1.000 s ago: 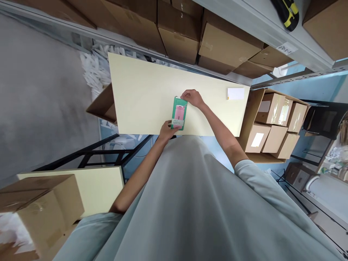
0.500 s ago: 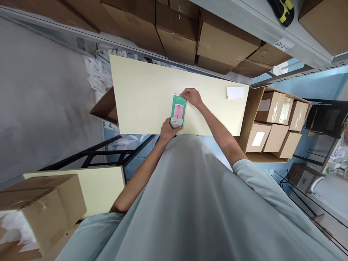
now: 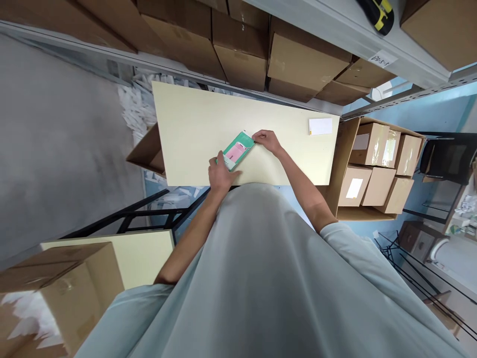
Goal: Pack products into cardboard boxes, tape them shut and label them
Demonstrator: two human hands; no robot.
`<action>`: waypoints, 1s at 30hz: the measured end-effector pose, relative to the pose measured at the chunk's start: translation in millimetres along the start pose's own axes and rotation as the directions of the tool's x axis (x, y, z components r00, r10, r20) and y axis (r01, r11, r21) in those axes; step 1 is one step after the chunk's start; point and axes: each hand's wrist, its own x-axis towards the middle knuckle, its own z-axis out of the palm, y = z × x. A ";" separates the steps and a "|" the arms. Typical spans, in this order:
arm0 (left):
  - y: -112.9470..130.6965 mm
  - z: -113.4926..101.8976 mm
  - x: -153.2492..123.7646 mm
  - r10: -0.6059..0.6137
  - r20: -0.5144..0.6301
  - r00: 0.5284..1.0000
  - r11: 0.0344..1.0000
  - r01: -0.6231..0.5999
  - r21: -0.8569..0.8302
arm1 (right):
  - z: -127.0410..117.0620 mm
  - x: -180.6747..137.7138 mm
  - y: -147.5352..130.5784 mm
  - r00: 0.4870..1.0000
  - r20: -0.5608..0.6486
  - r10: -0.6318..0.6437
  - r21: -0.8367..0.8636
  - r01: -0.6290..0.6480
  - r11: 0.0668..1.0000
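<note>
Holding: we grip a flat green pack [image 3: 235, 151] with a pink picture on its face, one hand at each end.
Left hand [image 3: 219, 174]: closed on the near left end of the pack, thumb on top, fingers curled at its edge.
Right hand [image 3: 267, 140]: fingertips pinched on the far right corner of the pack.
Pack: lying slantwise, low over the pale yellow worktop [image 3: 194, 124], close to its near edge; we cannot tell whether it touches the surface.
White card [image 3: 320, 126]: flat on the worktop at the far right corner, well apart from our hands.
Shelf [image 3: 328, 35]: beyond the worktop, packed with brown cartons [image 3: 301, 64]; a black and yellow tool [image 3: 377, 14] lies on its upper board, and a small paper label [image 3: 383, 59] is stuck on its edge.
Open box [image 3: 376, 169]: right of the worktop, holding several smaller cartons, some with white labels.
White scraps [image 3: 136, 107]: heaped on the floor at the far left of the worktop.
Second table [image 3: 149, 258]: near left, with a carton [image 3: 55, 288] on it.
Our shirt [image 3: 268, 278]: pale, filling the near part of the view.
</note>
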 end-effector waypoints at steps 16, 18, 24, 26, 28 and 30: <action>-39.6 -29.1 30.8 0.146 0.033 0.989 0.989 -0.146 0.005 | 26.4 -55.6 17.2 0.997 -0.072 -0.015 -0.228 -0.002 0.974; -40.0 -30.1 31.9 0.154 0.048 0.987 0.986 -0.156 0.051 | 27.9 -53.3 17.9 0.997 -0.076 -0.016 -0.233 -0.002 0.973; -42.3 -30.2 33.7 0.148 0.053 0.988 0.981 -0.154 0.120 | 24.4 -57.9 19.0 0.999 0.045 -0.010 -0.081 0.014 0.997; -42.2 -31.7 33.6 0.156 0.056 0.986 0.980 -0.162 0.117 | 23.6 -59.9 17.6 0.999 0.045 -0.010 -0.064 0.012 0.998; -40.6 -33.8 33.1 0.161 0.055 0.985 0.981 -0.166 0.098 | 25.3 -58.8 15.9 1.000 0.015 -0.005 -0.090 0.006 0.996; -37.1 -36.0 32.5 0.161 0.047 0.986 0.984 -0.164 0.072 | 29.7 -54.9 14.5 1.000 -0.011 -0.014 -0.116 0.013 0.993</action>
